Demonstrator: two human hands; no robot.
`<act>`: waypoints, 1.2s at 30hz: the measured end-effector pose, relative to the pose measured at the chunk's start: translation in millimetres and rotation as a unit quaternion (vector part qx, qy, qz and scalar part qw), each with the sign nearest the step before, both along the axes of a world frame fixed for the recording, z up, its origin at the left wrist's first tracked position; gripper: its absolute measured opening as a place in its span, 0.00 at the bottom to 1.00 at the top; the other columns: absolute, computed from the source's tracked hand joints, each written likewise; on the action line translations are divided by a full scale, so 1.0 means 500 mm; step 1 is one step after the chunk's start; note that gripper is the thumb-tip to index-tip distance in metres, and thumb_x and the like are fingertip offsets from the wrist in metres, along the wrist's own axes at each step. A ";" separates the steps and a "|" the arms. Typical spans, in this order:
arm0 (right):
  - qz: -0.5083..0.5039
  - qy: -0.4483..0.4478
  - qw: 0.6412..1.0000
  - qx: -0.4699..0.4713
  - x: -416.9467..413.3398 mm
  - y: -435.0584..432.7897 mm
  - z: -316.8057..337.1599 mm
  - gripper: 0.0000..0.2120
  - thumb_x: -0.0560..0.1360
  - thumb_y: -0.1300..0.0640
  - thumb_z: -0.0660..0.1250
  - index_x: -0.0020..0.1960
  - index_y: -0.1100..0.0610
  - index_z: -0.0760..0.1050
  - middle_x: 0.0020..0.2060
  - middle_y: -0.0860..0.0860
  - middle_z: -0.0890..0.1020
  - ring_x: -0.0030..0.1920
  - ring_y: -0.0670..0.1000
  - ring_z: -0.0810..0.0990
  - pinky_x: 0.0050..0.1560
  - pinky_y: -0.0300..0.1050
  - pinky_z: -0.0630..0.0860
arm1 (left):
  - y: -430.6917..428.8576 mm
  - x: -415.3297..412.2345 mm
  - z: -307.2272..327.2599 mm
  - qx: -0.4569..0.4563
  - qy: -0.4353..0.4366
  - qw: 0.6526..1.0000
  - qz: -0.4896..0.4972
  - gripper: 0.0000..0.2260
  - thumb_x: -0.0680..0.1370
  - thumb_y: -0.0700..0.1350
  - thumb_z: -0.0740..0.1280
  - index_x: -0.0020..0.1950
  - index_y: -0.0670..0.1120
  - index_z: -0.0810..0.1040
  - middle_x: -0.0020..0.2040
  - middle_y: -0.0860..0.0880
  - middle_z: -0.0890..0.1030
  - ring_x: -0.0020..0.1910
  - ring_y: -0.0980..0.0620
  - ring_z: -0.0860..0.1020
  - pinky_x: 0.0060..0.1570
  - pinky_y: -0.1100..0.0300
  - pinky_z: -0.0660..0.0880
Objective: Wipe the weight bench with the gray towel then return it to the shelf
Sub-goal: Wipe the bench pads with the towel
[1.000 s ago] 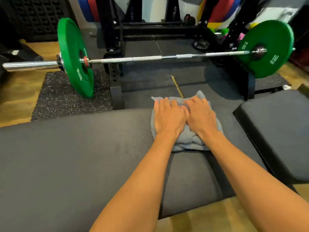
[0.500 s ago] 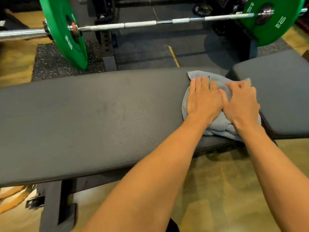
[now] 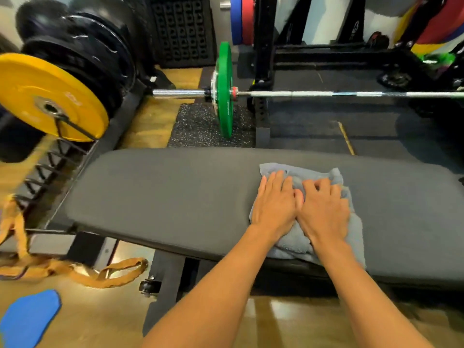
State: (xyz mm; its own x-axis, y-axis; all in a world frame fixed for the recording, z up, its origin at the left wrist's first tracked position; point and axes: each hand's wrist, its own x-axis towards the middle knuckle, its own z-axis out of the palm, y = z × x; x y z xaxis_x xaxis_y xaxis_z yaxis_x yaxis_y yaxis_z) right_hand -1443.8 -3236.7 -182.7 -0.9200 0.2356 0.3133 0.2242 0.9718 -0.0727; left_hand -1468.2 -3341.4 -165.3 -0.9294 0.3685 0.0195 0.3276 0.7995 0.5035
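Two hands on gray towel point(image 3: 315, 175): left hand point(image 3: 274, 205) fingers flat, pressing; right hand point(image 3: 325, 209) fingers curl into it. Towel overhangs weight bench point(image 3: 163, 194) edge; may slip off.

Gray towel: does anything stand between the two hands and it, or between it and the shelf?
Nothing visible. The left hand presses flat on the gray towel and the right hand curls its fingers into it, on the weight bench. The shelf is out of view, so that path cannot be judged.
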 end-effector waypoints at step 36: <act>0.260 0.107 0.958 -0.060 -0.019 -0.498 -0.019 0.16 0.76 0.48 0.54 0.48 0.52 0.79 0.46 0.50 0.80 0.44 0.54 0.77 0.38 0.50 0.71 | -0.494 0.063 -0.071 -0.086 0.096 0.950 0.286 0.28 0.80 0.51 0.45 0.71 0.36 0.70 0.71 0.36 0.70 0.73 0.40 0.66 0.74 0.44 0.55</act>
State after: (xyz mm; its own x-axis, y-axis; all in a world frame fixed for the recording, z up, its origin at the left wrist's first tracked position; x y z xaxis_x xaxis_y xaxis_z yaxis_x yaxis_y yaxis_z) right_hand -1453.1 -3485.6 -192.3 -0.8402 -0.1915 0.5073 -0.3208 0.9298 -0.1803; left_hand -1436.7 -3588.1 -200.8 -0.9639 -0.1816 0.1949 -0.1115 0.9394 0.3241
